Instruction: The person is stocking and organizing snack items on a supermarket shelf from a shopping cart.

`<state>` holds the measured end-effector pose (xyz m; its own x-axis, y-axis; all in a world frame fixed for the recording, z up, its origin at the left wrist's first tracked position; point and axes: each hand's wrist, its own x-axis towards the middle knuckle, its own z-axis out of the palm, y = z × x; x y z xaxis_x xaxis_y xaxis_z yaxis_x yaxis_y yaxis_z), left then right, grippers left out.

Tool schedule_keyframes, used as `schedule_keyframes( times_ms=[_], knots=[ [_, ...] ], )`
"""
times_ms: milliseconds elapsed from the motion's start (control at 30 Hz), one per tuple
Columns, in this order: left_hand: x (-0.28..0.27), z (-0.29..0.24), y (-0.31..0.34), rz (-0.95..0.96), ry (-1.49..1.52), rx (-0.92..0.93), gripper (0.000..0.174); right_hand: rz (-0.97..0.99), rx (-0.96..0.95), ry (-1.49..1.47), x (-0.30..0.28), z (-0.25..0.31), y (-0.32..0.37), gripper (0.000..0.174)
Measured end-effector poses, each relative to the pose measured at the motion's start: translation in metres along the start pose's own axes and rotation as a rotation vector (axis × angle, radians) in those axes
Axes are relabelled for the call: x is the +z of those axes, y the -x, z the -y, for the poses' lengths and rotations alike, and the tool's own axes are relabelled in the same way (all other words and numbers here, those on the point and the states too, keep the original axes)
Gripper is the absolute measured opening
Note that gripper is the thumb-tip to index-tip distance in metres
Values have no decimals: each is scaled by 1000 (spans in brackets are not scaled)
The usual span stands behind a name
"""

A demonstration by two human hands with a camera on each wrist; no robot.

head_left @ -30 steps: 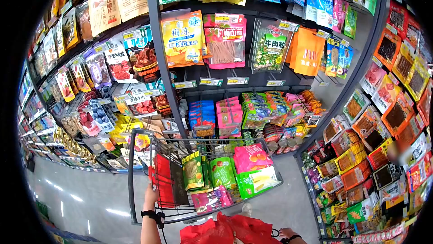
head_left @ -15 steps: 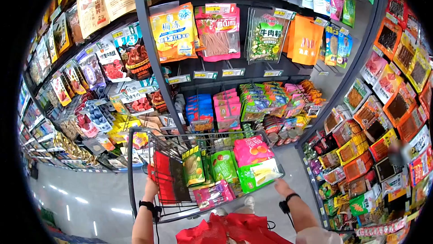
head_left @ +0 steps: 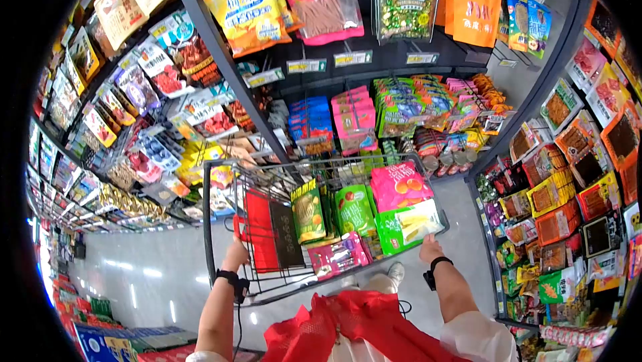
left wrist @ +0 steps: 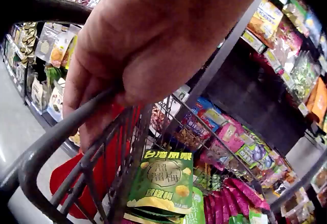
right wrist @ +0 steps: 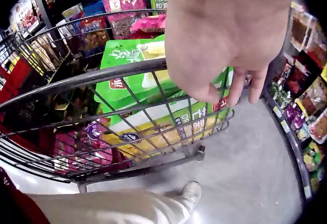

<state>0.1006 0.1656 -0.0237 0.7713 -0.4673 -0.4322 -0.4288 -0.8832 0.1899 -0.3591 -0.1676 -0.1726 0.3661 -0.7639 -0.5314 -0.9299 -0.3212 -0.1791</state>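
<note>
A wire shopping cart point(head_left: 208, 228) stands in front of the person. The left hand point(head_left: 235, 255) grips the cart's dark rim at its left end, the fingers curled round the bar in the left wrist view, beside a red panel point(left wrist: 84, 183). At the cart's right corner, the right hand point(head_left: 431, 249) holds the rim, fingers bent down over it point(right wrist: 230, 35). Inside the cart lie green snack bags point(head_left: 354, 209), a yellow-green plum bag point(left wrist: 161, 180), a pink bag point(head_left: 401, 185), a magenta pack point(head_left: 339, 255) and a green-and-white bag point(right wrist: 127, 68) near the right hand.
Shelves of hanging snack bags point(head_left: 317, 1) rise just beyond the cart. Another rack of packaged snacks point(head_left: 558, 215) stands close on the right, and a long shelf point(head_left: 144, 141) runs along the left. Grey floor point(head_left: 167, 255) shows to the left and right of the cart.
The right hand has come up from low beside the body to the cart's right corner. The left hand has stayed on the rim. The head view has tilted downward.
</note>
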Motion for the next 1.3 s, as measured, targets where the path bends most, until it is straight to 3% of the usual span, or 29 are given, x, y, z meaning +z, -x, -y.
schedule_keyframes(
  times_ms=[133, 267, 367, 567, 833, 933, 1300],
  knots=[
    [28, 11, 7, 18, 105, -88, 60, 69, 35, -25, -1, -20, 9, 45],
    [24, -24, 54, 98, 139, -137, 62, 68, 48, -52, -2, -47, 28, 44],
    [52, -15, 56, 20, 29, -52, 62, 92, 90, -56, -1, -68, 41, 44],
    [85, -11, 64, 87, 235, 23, 55, 94, 76, -78, 9, -118, 65, 43],
    [87, -87, 118, 46, 249, -34, 29, 179, 71, -97, 31, -189, 80, 57],
    [106, -114, 135, -108, 718, -82, 35, 186, 112, -86, 27, -204, 92, 61],
    [110, -164, 127, -122, 584, -106, 37, 130, 198, -107, 33, -241, 83, 66]
  ],
)
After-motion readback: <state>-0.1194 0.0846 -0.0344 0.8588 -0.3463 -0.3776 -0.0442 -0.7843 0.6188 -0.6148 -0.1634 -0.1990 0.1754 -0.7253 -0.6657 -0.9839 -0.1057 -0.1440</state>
